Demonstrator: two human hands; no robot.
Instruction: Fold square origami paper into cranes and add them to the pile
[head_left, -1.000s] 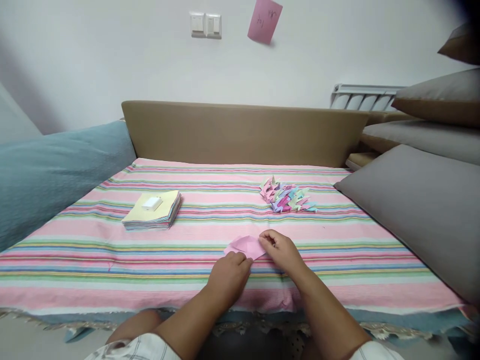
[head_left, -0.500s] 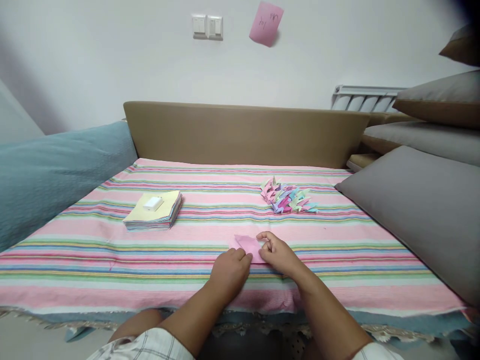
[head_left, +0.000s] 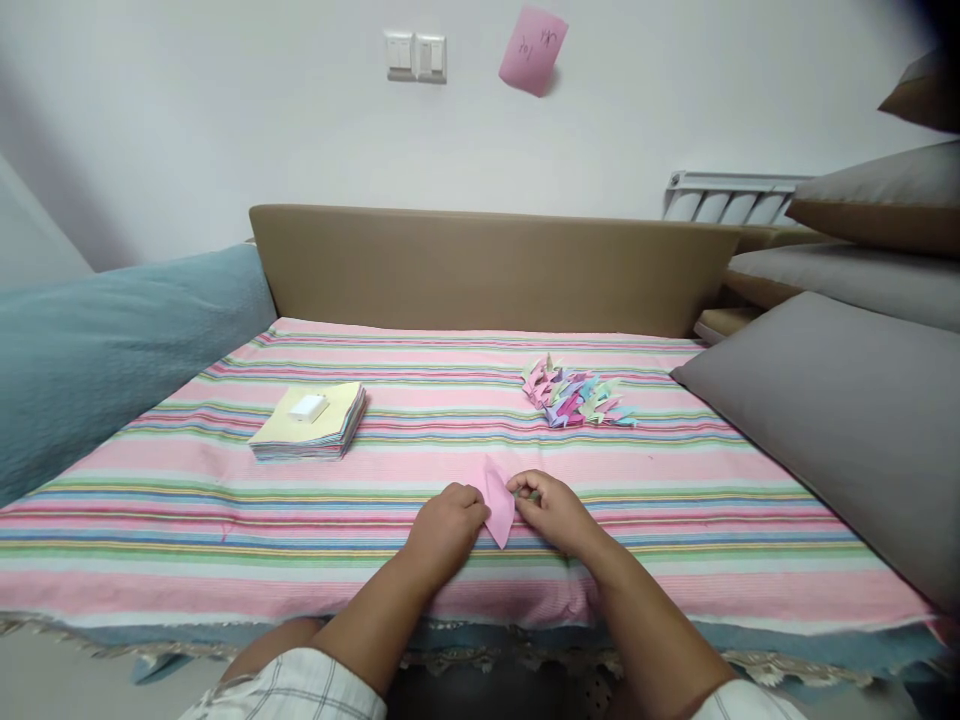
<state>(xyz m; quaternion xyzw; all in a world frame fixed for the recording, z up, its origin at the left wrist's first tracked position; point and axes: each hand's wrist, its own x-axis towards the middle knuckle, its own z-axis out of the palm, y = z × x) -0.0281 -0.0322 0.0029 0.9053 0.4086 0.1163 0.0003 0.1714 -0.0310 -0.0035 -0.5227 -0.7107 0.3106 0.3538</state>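
Note:
A folded piece of pink paper (head_left: 498, 507) stands narrow and upright between my two hands, just above the striped cloth (head_left: 420, 455). My left hand (head_left: 444, 529) grips its left side with curled fingers. My right hand (head_left: 547, 510) pinches its right side between thumb and fingers. Both hands rest low near the front middle of the cloth.
A stack of coloured paper squares (head_left: 309, 424) with a small white block (head_left: 307, 407) on top lies at the left. A heap of folded paper figures (head_left: 576, 396) lies behind my hands. Grey cushions (head_left: 840, 420) line the right side, a blue blanket (head_left: 105, 350) the left.
The pink paper went from lying wide and flat to a narrow upright fold. Both hands drew closer together around it.

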